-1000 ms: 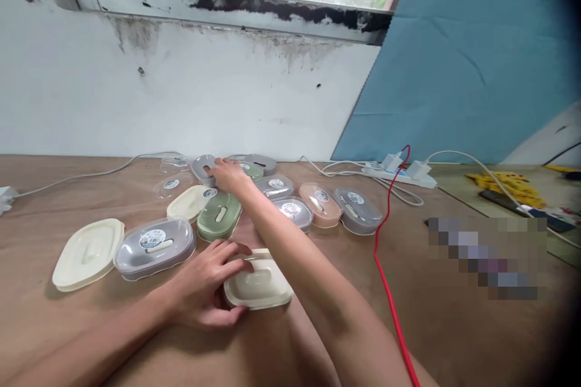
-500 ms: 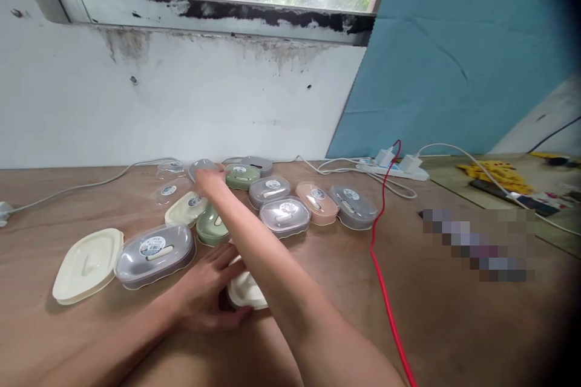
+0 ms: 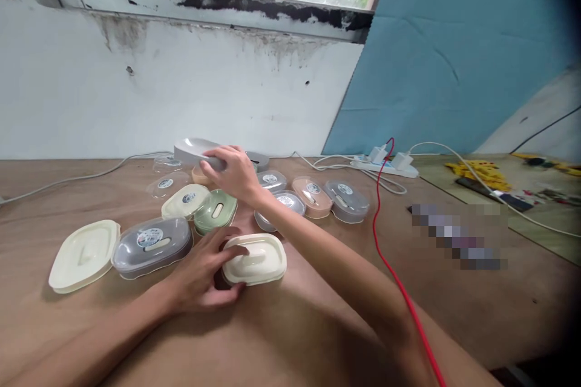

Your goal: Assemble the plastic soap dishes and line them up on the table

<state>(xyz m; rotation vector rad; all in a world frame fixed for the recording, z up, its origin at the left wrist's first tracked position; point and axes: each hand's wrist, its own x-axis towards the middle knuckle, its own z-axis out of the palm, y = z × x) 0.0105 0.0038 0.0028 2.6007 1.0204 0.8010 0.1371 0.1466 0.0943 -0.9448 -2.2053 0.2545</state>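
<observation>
My right hand [image 3: 236, 172] grips a grey oval dish [image 3: 193, 148] by its right end, raised above the far containers and tilted. My left hand [image 3: 211, 272] is at the left end of a cream oval box [image 3: 256, 261] on the table, index finger over its rim and thumb at its front edge. Just behind that hand are a green box [image 3: 218, 211] and a cream box with a round label [image 3: 181, 201]. To its left lie a grey box with a clear lid [image 3: 152, 245] and a plain cream box [image 3: 84, 257].
Grey boxes [image 3: 348, 201] and a peach box [image 3: 312, 198] stand right of my right forearm. Clear lids [image 3: 167, 184] lie at the back left. A red cable [image 3: 399, 287] crosses the table from a power strip [image 3: 394, 169]. A pixelated object [image 3: 454, 236] lies at right.
My right hand has lifted the grey dish from the back group and moved it up and slightly right. The cream box by my left hand now shows fully as my right forearm has swung rightward.
</observation>
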